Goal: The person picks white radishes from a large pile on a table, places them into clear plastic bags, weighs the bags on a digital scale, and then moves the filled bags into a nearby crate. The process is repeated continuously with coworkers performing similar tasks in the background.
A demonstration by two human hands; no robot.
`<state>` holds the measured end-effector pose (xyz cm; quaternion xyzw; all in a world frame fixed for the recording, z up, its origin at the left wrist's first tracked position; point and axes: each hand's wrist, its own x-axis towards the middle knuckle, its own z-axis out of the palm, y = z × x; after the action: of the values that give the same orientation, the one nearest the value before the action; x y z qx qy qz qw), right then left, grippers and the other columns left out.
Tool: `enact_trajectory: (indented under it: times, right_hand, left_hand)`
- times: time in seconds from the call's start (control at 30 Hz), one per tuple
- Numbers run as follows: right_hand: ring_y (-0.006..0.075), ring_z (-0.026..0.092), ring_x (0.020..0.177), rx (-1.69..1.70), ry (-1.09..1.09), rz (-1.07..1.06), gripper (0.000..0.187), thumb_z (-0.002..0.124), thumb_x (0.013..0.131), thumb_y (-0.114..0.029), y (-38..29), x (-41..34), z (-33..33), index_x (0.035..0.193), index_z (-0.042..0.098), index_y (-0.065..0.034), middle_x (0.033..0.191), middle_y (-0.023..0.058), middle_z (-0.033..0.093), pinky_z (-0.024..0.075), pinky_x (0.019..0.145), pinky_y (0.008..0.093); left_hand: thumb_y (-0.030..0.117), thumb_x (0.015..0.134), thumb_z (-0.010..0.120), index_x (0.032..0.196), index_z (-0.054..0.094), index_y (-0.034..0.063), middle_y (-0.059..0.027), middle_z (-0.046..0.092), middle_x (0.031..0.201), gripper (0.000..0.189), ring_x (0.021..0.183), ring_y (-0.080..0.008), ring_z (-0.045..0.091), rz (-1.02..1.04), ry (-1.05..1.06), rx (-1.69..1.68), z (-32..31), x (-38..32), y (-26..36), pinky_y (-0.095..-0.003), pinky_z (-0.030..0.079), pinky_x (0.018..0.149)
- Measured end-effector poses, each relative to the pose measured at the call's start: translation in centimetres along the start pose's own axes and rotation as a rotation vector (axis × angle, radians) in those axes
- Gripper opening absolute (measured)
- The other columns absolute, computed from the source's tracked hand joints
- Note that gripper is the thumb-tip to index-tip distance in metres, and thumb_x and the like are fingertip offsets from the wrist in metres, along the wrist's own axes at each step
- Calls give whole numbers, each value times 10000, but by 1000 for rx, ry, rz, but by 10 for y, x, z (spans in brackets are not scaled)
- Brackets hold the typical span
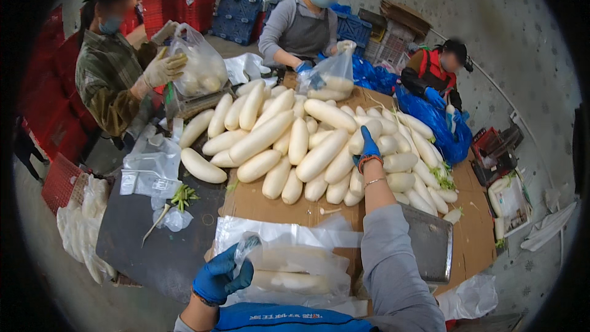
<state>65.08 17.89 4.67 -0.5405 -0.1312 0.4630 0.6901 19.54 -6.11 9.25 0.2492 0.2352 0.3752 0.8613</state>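
My left hand [226, 272], in a blue glove, pinches the open end of a clear plastic bag [332, 260] at the table's near edge. Inside that bag lie daikon radishes [290, 281], seen through the film. Stretched out to the right, my right hand [370, 147], also blue-gloved, grips a daikon radish [358, 143] on top of the heap; its fingers are partly hidden. The large daikon pile [276, 138] covers the middle of the table, with leafy stubs on some at the right.
Flat plastic bags [154, 161] and cut green stalks [184, 197] lie left. A metal tray [428, 244] sits beside my right forearm. Three co-workers stand around the table; one handles a filled bag [198, 64] on a scale [198, 103]. Blue plastic sheeting [419, 106] bunches at right.
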Motion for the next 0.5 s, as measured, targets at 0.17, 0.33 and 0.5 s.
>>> enact_trajectory:
  times: [0.17,0.33,0.5]
  right_hand:
    - [208,546,983,73,-74,64,538,697,769,-500,-8,-14,-9,1182,560,-183,1077,52,587,494,801,375]
    - [200,541,1033,409,-376,126,511,635,821,-436,-15,-112,-25,1220,538,-131,1160,61,588,483,807,392]
    - [354,446,1233,460,-835,-138,844,590,861,-489,-16,-232,-30,1496,166,-127,1467,108,366,418,957,525]
  left_hand:
    - [328,773,588,1429,319,12,-98,535,677,776,432,-117,386,11,183,52,-1,-6,0,-237,314,431]
    - [326,782,576,1427,320,5,-87,541,687,765,449,-112,399,13,24,62,4,-5,-3,-231,318,441]
    - [319,789,573,1422,323,0,-89,547,694,752,458,-108,410,21,-59,55,10,-6,2,-224,319,438]
